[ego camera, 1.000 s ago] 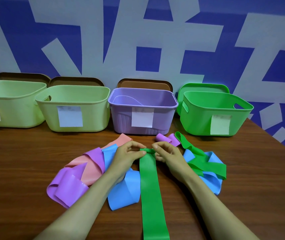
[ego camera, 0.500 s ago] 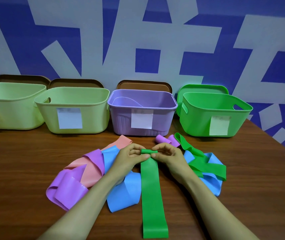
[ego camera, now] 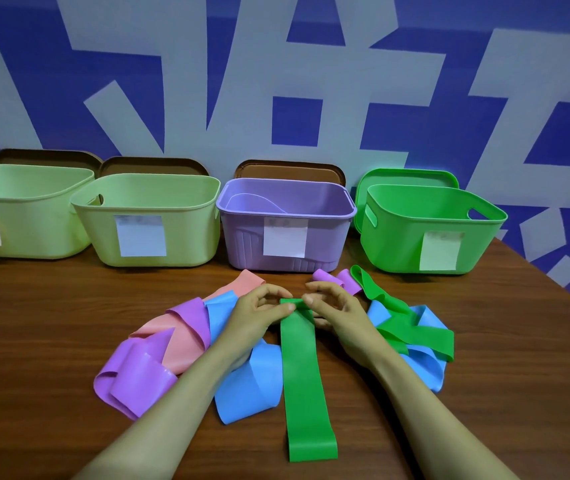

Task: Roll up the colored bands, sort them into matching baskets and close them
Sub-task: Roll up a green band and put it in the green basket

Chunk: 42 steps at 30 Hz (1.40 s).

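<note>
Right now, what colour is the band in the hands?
Green. The band shows best in the head view.

Four baskets (ego camera: 245, 237) are lined along the table's (ego camera: 34, 323) far edge, lids (ego camera: 290, 169) are propped behind them, and bands (ego camera: 306, 375) are heaped in front.

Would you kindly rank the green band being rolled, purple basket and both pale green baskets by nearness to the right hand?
1. Green band, pinched by the right hand.
2. Purple basket, straight ahead.
3. Nearer pale green basket, ahead left.
4. Far-left pale green basket, leftmost.
</note>
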Motion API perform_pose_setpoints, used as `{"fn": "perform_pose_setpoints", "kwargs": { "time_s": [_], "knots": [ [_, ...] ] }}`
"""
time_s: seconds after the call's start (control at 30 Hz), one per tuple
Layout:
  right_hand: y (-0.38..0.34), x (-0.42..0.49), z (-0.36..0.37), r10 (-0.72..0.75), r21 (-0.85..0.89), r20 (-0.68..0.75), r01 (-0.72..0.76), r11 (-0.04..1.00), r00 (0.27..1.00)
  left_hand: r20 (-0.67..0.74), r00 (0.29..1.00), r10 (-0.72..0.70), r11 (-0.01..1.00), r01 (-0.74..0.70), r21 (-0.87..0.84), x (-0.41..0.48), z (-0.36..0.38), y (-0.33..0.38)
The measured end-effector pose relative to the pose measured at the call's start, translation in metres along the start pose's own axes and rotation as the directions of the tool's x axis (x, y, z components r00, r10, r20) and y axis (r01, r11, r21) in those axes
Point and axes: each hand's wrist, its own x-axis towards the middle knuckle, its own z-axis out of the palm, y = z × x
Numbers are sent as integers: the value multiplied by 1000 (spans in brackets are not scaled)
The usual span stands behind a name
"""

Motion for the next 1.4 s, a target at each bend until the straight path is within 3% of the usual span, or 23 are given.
{"fn": "perform_pose_setpoints", "kwargs": {
  "time_s": [0.27,0.53,1.1,1.4],
  "knots": [
    [0,-2,0,2,-81,60,3,997,998,7,1000,13,1000,-13,-9,-2,0,1],
    [1,-2,-2,-47,18,31,46,999,998,-26,1000,18,999,-18,-30,-2,1,2],
    [1,-3,-1,-120,-38,11,121,992,993,-26,999,-28,999,27,-38,0,0,1],
    [1,-2,0,-19,-7,42,19,1000,999,-46,997,63,998,-64,-17,-1,0,2]
  ]
}}
